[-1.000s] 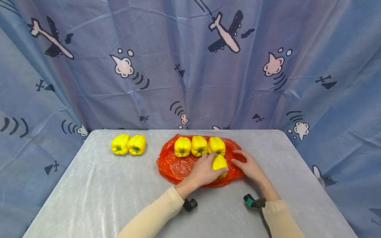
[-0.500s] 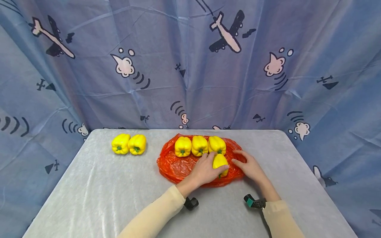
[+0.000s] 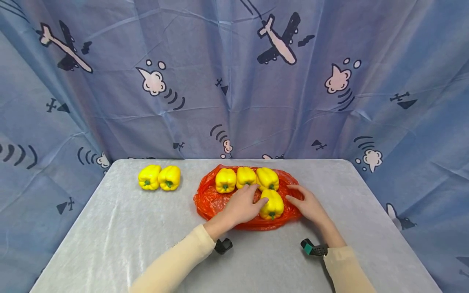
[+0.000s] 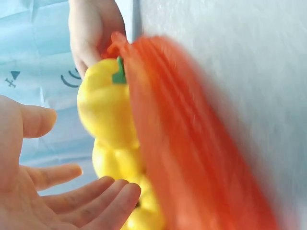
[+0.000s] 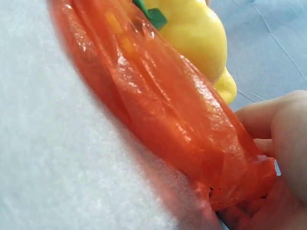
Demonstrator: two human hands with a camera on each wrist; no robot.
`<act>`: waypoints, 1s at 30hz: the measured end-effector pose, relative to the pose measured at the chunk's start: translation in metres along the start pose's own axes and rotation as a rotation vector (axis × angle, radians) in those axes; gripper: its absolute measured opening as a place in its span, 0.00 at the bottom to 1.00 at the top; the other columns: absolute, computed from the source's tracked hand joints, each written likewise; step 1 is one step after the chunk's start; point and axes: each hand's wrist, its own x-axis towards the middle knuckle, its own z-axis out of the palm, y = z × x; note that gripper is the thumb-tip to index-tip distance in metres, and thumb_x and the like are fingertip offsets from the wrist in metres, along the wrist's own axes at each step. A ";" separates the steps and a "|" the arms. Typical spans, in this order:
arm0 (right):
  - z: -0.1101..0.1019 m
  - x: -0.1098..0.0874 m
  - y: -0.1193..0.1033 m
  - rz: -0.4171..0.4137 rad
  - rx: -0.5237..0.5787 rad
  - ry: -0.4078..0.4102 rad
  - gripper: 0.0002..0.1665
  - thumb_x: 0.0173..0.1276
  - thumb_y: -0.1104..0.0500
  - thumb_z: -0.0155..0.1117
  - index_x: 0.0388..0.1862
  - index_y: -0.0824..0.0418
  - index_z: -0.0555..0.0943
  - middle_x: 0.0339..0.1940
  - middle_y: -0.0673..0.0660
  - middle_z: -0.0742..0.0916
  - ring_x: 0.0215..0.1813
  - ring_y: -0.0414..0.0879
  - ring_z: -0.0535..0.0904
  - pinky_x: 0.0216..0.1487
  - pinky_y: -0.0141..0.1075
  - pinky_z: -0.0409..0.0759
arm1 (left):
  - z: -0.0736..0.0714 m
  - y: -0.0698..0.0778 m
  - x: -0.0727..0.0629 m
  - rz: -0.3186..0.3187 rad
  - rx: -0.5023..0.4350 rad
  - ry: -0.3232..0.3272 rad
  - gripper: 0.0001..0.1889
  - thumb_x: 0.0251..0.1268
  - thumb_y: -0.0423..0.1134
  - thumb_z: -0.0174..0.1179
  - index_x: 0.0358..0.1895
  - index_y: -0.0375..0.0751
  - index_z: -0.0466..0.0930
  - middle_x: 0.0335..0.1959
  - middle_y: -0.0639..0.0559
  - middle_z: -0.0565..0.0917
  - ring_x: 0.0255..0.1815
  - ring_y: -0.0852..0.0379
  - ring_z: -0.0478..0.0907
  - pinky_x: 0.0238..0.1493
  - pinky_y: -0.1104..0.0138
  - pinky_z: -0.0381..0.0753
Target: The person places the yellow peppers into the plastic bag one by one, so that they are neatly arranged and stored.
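A red plastic bag (image 3: 202, 202) lies spread on the table with its mouth wide open. Three yellow bell peppers, among them the left one (image 3: 225, 180), sit in a row along its back side. One more yellow bell pepper (image 3: 272, 205) rests in front of them, toward the right, its green stem facing the person. My left hand (image 3: 239, 206) hovers just left of this front pepper, thumb and fingers spread with nothing in them. At the bag's right end, my right hand (image 3: 310, 206) holds the edge, the red film (image 5: 192, 129) between thumb and fingers.
Two more yellow bell peppers (image 3: 159, 178) stand side by side at the table's back left. The grey-white table (image 3: 110, 228) ends at a blue curtain (image 3: 190, 81) printed with airplanes. Black straps with small devices (image 3: 311, 248) are on the wrists.
My left hand has let go of the front pepper and drawn back to the left. That pepper now stands on its own in the bag. The right hand stays at the bag's edge.
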 end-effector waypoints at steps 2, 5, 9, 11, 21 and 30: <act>0.000 0.000 0.000 0.001 0.000 -0.002 0.31 0.76 0.51 0.62 0.72 0.63 0.71 0.74 0.71 0.70 0.77 0.70 0.57 0.74 0.67 0.52 | -0.007 -0.003 -0.002 0.015 0.023 0.013 0.31 0.77 0.56 0.53 0.71 0.37 0.71 0.68 0.42 0.76 0.67 0.45 0.74 0.69 0.53 0.71; 0.000 0.001 0.001 0.003 0.009 -0.002 0.30 0.76 0.51 0.62 0.72 0.64 0.72 0.74 0.71 0.70 0.77 0.69 0.58 0.75 0.66 0.52 | -0.017 -0.008 -0.004 0.029 0.056 0.026 0.30 0.76 0.54 0.53 0.70 0.37 0.72 0.66 0.43 0.78 0.65 0.46 0.76 0.67 0.53 0.74; 0.000 0.001 0.001 0.003 0.021 0.002 0.30 0.76 0.52 0.62 0.71 0.64 0.72 0.74 0.71 0.71 0.77 0.69 0.58 0.75 0.66 0.52 | -0.028 -0.016 -0.005 0.042 0.088 0.054 0.26 0.76 0.53 0.55 0.65 0.37 0.76 0.56 0.43 0.83 0.53 0.48 0.81 0.56 0.55 0.81; 0.000 0.001 0.001 0.000 0.022 0.002 0.30 0.76 0.52 0.62 0.71 0.64 0.72 0.74 0.71 0.71 0.77 0.69 0.58 0.75 0.66 0.52 | -0.032 -0.020 -0.006 0.042 0.099 0.067 0.24 0.75 0.52 0.56 0.62 0.36 0.77 0.49 0.43 0.84 0.47 0.49 0.81 0.49 0.55 0.82; 0.000 0.001 0.000 -0.001 0.011 -0.002 0.30 0.76 0.51 0.62 0.71 0.63 0.72 0.73 0.71 0.71 0.76 0.69 0.59 0.74 0.66 0.53 | -0.056 -0.042 -0.011 0.040 0.082 0.171 0.20 0.74 0.47 0.58 0.59 0.37 0.80 0.54 0.43 0.84 0.53 0.48 0.81 0.56 0.53 0.81; 0.001 0.000 -0.002 0.004 -0.007 0.003 0.30 0.76 0.51 0.62 0.71 0.64 0.72 0.73 0.70 0.72 0.76 0.69 0.60 0.74 0.66 0.54 | -0.074 -0.071 -0.014 -0.012 0.051 0.275 0.18 0.73 0.45 0.57 0.57 0.37 0.81 0.51 0.43 0.84 0.49 0.46 0.81 0.50 0.51 0.82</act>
